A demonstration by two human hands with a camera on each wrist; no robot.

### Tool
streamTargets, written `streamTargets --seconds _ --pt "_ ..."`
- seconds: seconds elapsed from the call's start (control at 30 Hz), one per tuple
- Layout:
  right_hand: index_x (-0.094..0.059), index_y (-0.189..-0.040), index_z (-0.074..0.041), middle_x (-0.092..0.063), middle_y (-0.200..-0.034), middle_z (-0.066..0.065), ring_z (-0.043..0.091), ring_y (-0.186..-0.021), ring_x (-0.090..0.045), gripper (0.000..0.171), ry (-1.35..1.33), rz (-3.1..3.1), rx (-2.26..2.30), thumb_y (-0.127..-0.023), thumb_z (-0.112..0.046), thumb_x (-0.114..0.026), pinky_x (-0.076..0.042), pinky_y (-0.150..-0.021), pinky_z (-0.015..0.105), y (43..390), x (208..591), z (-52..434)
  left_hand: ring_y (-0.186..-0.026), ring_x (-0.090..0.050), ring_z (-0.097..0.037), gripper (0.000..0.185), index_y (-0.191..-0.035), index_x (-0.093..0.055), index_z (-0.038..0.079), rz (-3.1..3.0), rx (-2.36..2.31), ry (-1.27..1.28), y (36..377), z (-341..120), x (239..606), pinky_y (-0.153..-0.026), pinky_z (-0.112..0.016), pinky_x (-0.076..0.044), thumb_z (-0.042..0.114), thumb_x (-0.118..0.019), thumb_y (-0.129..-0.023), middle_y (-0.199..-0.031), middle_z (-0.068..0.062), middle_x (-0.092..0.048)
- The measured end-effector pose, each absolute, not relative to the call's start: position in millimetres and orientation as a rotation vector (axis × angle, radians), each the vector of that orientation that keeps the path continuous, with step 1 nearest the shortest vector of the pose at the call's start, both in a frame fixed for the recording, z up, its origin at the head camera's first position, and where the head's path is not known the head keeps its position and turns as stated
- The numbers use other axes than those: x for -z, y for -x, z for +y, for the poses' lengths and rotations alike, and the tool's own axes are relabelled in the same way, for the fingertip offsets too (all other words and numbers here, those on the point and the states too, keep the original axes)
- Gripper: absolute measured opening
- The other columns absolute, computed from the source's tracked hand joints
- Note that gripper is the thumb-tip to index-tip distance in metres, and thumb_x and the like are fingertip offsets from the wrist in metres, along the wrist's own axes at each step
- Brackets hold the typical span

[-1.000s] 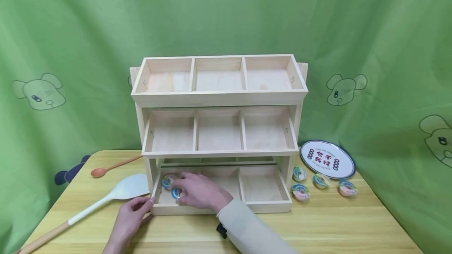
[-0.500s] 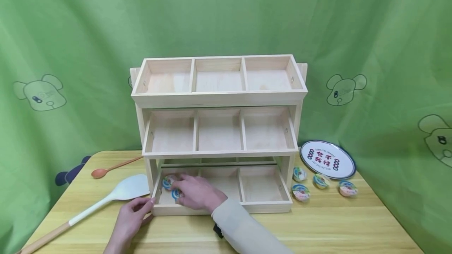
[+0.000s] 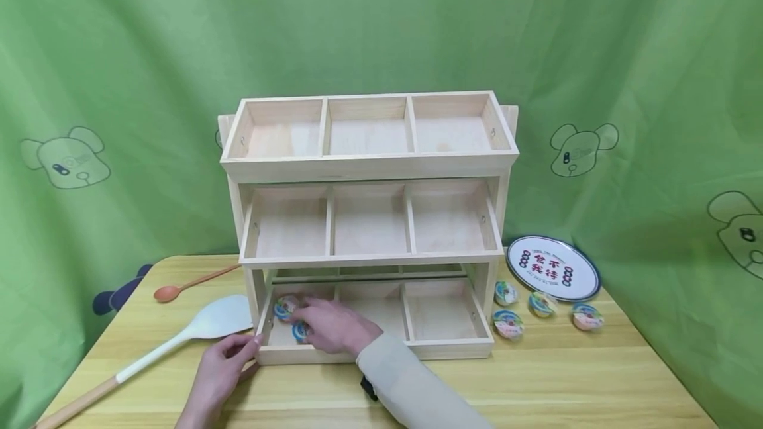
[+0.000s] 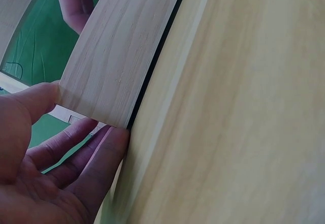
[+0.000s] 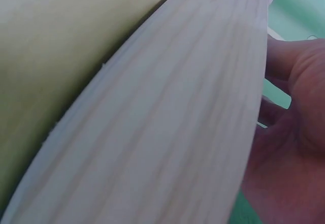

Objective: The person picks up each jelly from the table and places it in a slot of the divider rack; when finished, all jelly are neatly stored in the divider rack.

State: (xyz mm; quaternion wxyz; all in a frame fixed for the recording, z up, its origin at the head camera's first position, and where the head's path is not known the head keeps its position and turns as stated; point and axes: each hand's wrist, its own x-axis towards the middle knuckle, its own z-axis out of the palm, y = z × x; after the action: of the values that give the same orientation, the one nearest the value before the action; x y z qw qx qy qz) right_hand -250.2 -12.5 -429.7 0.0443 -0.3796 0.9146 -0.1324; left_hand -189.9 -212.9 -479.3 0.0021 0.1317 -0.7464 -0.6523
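Note:
A three-tier wooden rack (image 3: 369, 168) stands on the table, each tray split into three compartments. At the bottom tray's (image 3: 381, 353) front left corner, my left hand (image 3: 219, 371) pinches the end of the board, thumb at the upper edge and fingertips low against its end, as the left wrist view shows. My right hand (image 3: 336, 326) reaches into that tray's left compartment, its curled fingers around a jelly cup (image 3: 300, 332) whose right part they hide. Another jelly cup (image 3: 285, 308) lies just behind it, close to the index finger. In the right wrist view the front board hides the fingertips.
Several jelly cups (image 3: 507, 325) lie right of the rack, before an oval white plate (image 3: 552, 268) with a blue rim. To the left are a white spatula (image 3: 220, 316) with a wooden handle and an orange spoon (image 3: 167, 293). A green curtain (image 3: 381, 25) hangs behind.
My right hand has shifted slightly left, and the front jelly cup has moved a little right and toward me, with more of it showing. The left hand stays at the tray corner.

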Motion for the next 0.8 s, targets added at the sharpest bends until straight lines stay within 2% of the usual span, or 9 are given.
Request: streamTargets --seconds 0.2,0.3,0.5,0.67,0.8 --pt "-0.056 -0.12 -0.027 -0.044 -0.131 0.003 0.013 -0.106 -0.049 0.043 1.203 2.782 0.428 -0.079 -0.024 -0.067 -0.049 -0.079 0.02 253 431 -11 -0.094 -0.055 -0.023 0.042 -0.106 -0.057 -0.005 -2.358 2.031 -0.423 191 -214 481 -0.078 -0.028 -0.054 0.028 -0.065 -0.082 -0.104 -0.016 -0.054" --pt "-0.057 -0.119 -0.026 -0.045 -0.13 0.004 0.014 -0.106 -0.049 0.043 1.215 2.772 0.465 -0.077 -0.023 -0.069 -0.049 -0.078 0.019 254 430 -9 -0.094 -0.056 -0.023 0.042 -0.106 -0.057 -0.006 -2.364 2.028 -0.427 191 -214 482 -0.078 -0.028 -0.054 0.028 -0.065 -0.082 -0.104 -0.016 -0.054" --pt "-0.059 -0.116 -0.024 -0.041 -0.134 0.009 0.022 -0.116 -0.043 0.041 1.211 2.743 0.589 -0.076 -0.025 -0.07 -0.044 -0.093 0.036 254 427 -2 -0.094 -0.056 -0.022 0.041 -0.105 -0.058 -0.005 -2.349 2.04 -0.429 191 -214 482 -0.078 -0.028 -0.054 0.027 -0.066 -0.082 -0.104 -0.016 -0.055" --pt "-0.059 -0.114 -0.023 -0.044 -0.132 0.002 0.019 -0.118 -0.041 0.034 1.21 2.725 0.678 -0.081 -0.026 -0.064 -0.038 -0.099 0.04 252 421 9 -0.093 -0.056 -0.022 0.04 -0.105 -0.058 -0.005 -2.346 2.043 -0.436 191 -213 482 -0.078 -0.027 -0.054 0.027 -0.066 -0.082 -0.104 -0.016 -0.055" --pt "-0.058 -0.116 -0.024 -0.042 -0.133 0.003 0.02 -0.117 -0.042 0.032 1.152 2.756 0.697 -0.084 -0.028 -0.061 -0.036 -0.101 0.041 247 413 22 -0.094 -0.056 -0.023 0.043 -0.105 -0.057 -0.006 -2.348 2.043 -0.42 191 -214 483 -0.078 -0.028 -0.054 0.028 -0.066 -0.082 -0.104 -0.016 -0.055"
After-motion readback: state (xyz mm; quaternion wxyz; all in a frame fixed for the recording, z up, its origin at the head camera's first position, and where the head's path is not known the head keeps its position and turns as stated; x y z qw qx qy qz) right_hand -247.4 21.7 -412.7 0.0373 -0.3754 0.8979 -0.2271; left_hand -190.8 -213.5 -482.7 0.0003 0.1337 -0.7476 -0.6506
